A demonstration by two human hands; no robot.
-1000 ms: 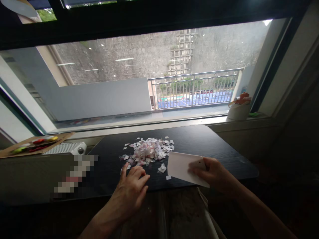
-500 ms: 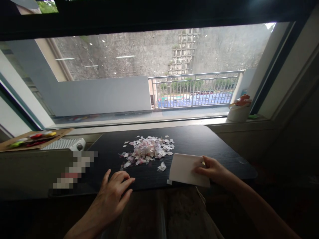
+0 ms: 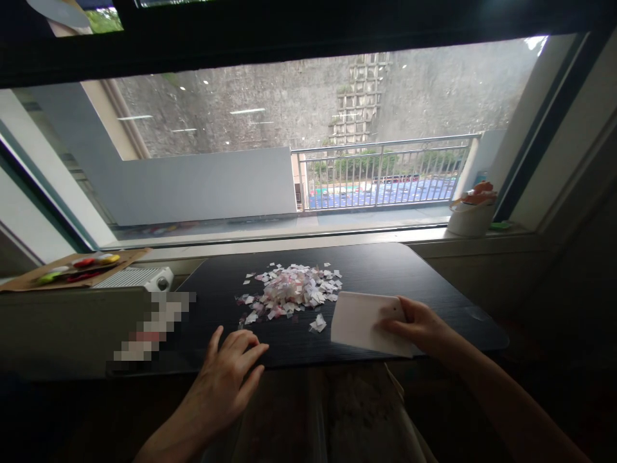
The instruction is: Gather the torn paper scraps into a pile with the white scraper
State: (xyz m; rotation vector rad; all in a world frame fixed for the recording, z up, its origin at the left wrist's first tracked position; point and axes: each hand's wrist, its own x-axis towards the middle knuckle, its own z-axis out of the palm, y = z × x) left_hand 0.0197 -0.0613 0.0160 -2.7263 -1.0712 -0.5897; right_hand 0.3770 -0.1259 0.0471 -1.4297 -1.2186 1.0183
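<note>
The desk [image 3: 380, 267] is black, with fine streaks like wood grain. Against it the paper scraps [image 3: 294, 286] look mostly white to me, with pale pink and a hint of lilac mixed in. The card [image 3: 357, 315] is plain off-white with one dark dot [image 3: 395, 308]. Over on the left, the cardboard [image 3: 132, 256] is brown, and the heater [image 3: 132, 278] is white, striped with dark slits. The bucket [image 3: 468, 220] is white, its contents [image 3: 483, 191] orange. Outside, the wall [image 3: 216, 96] is mottled grey, the ground [image 3: 400, 193] bright blue.
</note>
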